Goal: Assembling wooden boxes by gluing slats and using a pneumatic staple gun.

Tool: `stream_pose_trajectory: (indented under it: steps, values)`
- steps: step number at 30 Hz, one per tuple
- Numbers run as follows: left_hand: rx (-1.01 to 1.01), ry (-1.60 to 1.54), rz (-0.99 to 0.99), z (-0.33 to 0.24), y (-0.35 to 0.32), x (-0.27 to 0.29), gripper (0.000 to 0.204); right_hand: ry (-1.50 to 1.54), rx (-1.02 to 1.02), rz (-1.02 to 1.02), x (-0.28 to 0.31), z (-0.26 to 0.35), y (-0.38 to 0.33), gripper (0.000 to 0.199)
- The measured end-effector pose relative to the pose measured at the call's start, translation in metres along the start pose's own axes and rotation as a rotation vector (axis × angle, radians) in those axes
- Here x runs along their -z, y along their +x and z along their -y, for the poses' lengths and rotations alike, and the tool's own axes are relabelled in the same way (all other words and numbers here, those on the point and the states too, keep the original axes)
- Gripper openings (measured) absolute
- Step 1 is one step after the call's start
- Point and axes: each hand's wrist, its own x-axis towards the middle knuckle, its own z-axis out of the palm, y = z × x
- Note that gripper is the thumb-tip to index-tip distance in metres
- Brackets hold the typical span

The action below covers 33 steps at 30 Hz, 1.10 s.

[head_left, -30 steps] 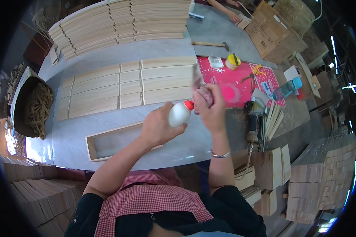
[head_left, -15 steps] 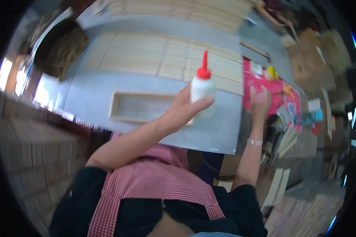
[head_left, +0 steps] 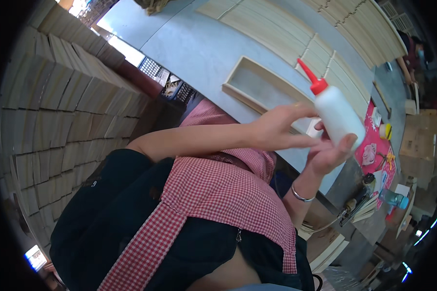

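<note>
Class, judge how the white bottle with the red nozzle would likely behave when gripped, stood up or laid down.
The white bottle would probably roll if laid down, since its body looks round. Its smooth surface might slip slightly in the right hand. Stood up, it could tip if pushed near its thin red nozzle, being clearly taller than wide.

The white squeeze bottle [head_left: 340,115], topped by a pointed red nozzle, tilts nozzle-up, right of the wooden frame [head_left: 243,97].
</note>
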Motion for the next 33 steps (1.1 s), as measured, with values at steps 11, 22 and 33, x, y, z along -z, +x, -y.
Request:
stream_pose_trajectory:
  steps: [11, 22, 33]
  values:
    - [-0.355, 1.041, 0.018, 0.065, -0.080, 0.031, 0.046, -0.538, -0.100, 0.275, -0.046, -0.047, -0.018, 0.048]
    - [-0.377, 1.006, 0.011, 0.077, -0.082, 0.030, 0.041, -0.573, -0.182, 0.282, -0.060, -0.049, -0.017, 0.049]
    - [-0.365, 1.020, 0.033, 0.080, -0.084, 0.029, 0.041, -0.622, -0.090, 0.224, -0.067, -0.060, -0.002, 0.047]
